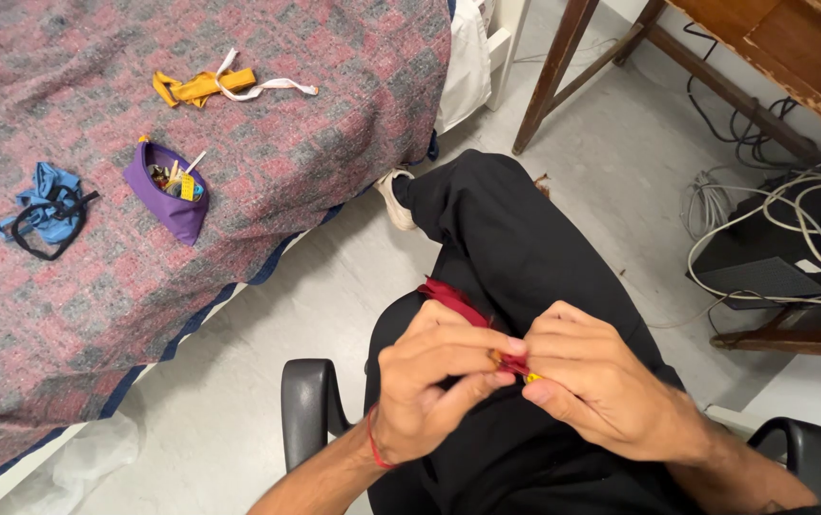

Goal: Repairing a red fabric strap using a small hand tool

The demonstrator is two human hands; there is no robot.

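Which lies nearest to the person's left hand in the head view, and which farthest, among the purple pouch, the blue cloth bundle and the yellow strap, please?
From the left hand:
1. Purple pouch, on the blanket, up and to the left.
2. Yellow strap, higher up the blanket.
3. Blue cloth bundle, farthest left.
The last two are close to call.

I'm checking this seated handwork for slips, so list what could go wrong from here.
1. The left hand and right hand pinch a small red fabric piece over the lap, with no surface beneath; a tiny yellow part at the fingertips could drop to the grey floor.
2. The open purple fabric pouch lies tipped on the checked blanket, and its small contents might spill.
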